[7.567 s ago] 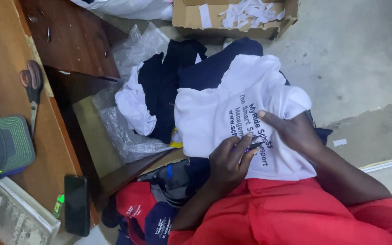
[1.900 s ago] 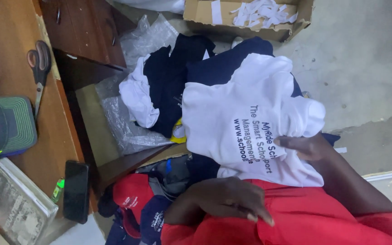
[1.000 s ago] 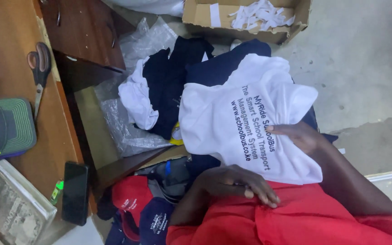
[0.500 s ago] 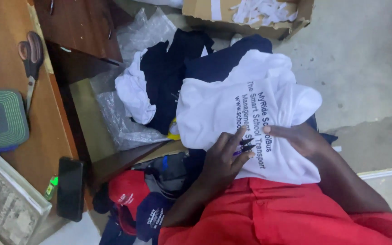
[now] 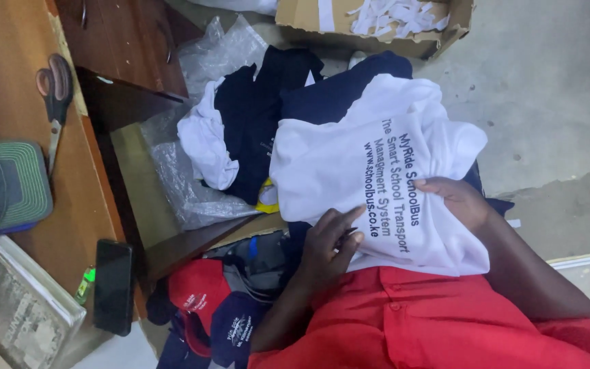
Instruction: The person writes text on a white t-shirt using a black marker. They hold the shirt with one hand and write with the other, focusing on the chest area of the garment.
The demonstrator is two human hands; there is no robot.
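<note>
Head view: a white shirt [image 5: 384, 184] with dark print lies mid-frame on the person's lap. It looks light, soft and limp, best taken by a hem or fold. The left hand [image 5: 329, 242] presses it with fingers spread; the right hand [image 5: 455, 201] pinches its cloth at right. One scissors [image 5: 54, 89] upper left, one phone [image 5: 113, 285] lower left, two red caps [image 5: 203, 311] below.

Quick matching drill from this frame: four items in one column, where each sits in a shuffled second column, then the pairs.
1. scissors
2. black phone
3. white T-shirt
4. cardboard box

a. on the floor, holding white scraps
b. desk edge, beside a clear block
c. under both hands
d. on the desk, above a cap

Pairs: 1-d, 2-b, 3-c, 4-a
</note>
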